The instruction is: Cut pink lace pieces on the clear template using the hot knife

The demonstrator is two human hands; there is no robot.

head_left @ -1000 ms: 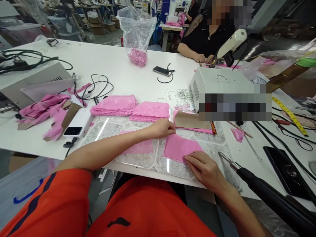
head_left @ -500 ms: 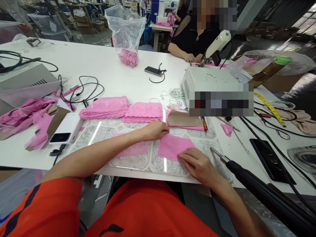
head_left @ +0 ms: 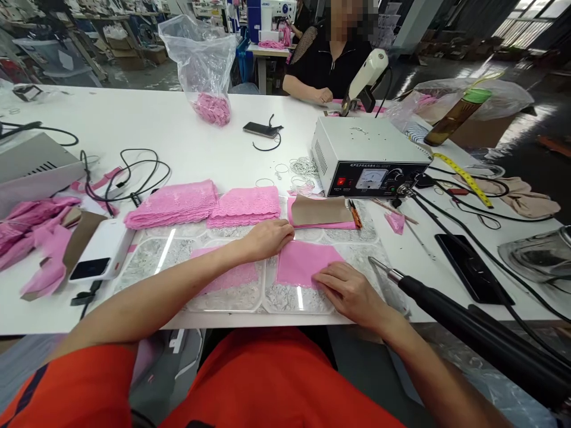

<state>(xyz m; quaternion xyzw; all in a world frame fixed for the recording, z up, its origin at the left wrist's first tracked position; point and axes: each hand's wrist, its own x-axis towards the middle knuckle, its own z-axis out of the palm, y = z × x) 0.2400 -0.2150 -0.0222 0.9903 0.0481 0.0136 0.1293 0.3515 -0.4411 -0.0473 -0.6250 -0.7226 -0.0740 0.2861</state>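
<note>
A square piece of pink fabric lies on a clear glass plate at the table's near edge. My left hand pinches its far left corner with curled fingers. My right hand presses flat on its near right corner, fingers stretched out. Another pink lace piece lies under my left forearm. Two stacks of folded pink lace sit just beyond the plate.
A black-handled tool with a metal tip lies to my right. A white control box, a brown card on pink cloth, a power bank, cables, two phones and a bag of pink pieces are on the table. A person in black sits across.
The camera has swung to the right, so everything has shifted left in view. Both hands stay on the same corners of the pink piece.
</note>
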